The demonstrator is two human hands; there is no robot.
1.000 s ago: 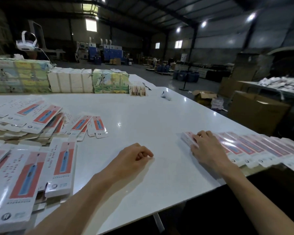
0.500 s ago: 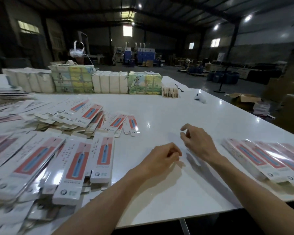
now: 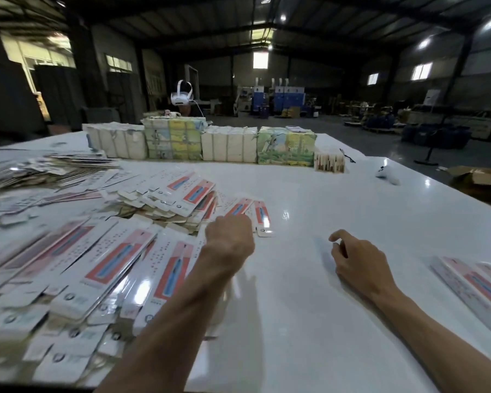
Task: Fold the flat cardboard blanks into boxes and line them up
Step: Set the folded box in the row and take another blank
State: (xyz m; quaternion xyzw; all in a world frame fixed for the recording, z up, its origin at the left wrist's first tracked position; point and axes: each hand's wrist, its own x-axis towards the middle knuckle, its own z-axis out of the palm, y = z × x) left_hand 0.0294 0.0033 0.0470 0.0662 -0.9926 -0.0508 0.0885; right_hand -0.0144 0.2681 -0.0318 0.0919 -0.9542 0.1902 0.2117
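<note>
We see the left hand [image 3: 228, 236] at the near right edge of the heap of flat blanks [image 3: 111, 259], which covers the left half of the white table [image 3: 309, 321]. Its fingers are hidden behind the knuckles, so we cannot tell whether it grips anything. It appears to touch the 2 loose blanks [image 3: 262, 219] beside the heap. The right hand [image 3: 357, 262] is over bare table, fingers loosely curled, holding nothing. A row of folded boxes [image 3: 474, 287] lies at the right edge, well apart from both hands. Wrapped bundles [image 3: 230, 146] line the far edge.
</note>
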